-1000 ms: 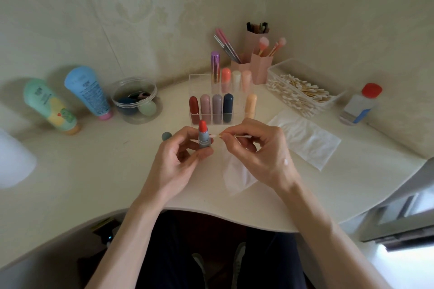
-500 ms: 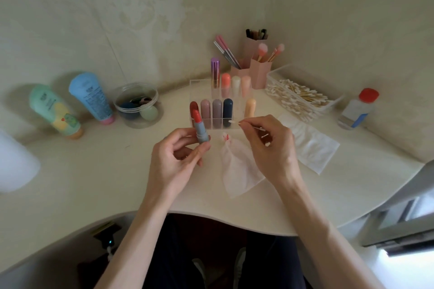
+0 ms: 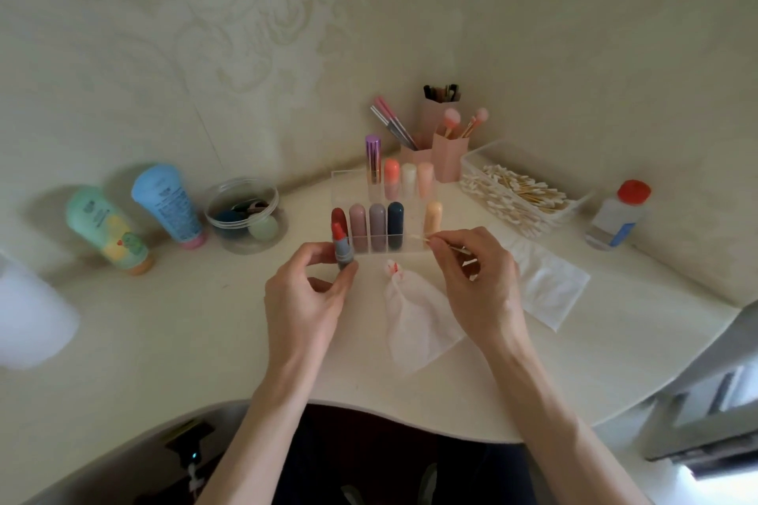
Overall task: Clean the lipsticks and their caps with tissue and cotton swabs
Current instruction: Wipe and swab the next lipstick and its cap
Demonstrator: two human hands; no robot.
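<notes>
My left hand [image 3: 307, 295] grips an uncapped lipstick [image 3: 341, 247] upright by its grey tube, the red stick showing on top. My right hand [image 3: 478, 273] pinches a cotton swab [image 3: 422, 237] whose tip points left, a short way right of the lipstick and apart from it. A crumpled tissue [image 3: 414, 316] with red smears at its twisted top lies on the table between my hands. A flat tissue [image 3: 549, 287] lies to the right. Behind my hands a clear organiser [image 3: 340, 180] holds several capped lipsticks.
A clear box of cotton swabs [image 3: 517, 191] and a red-capped bottle [image 3: 617, 215] stand at the back right. Pink brush holders [image 3: 447, 154] fill the corner. Two tubes [image 3: 168, 205] and a round clear jar [image 3: 244, 217] stand at the left. The table's curved front edge [image 3: 369, 410] lies near me.
My hands have moved apart: the swab drew away to the right of the lipstick, and the left hand shifted the lipstick left. The smeared tissue is now uncovered between them.
</notes>
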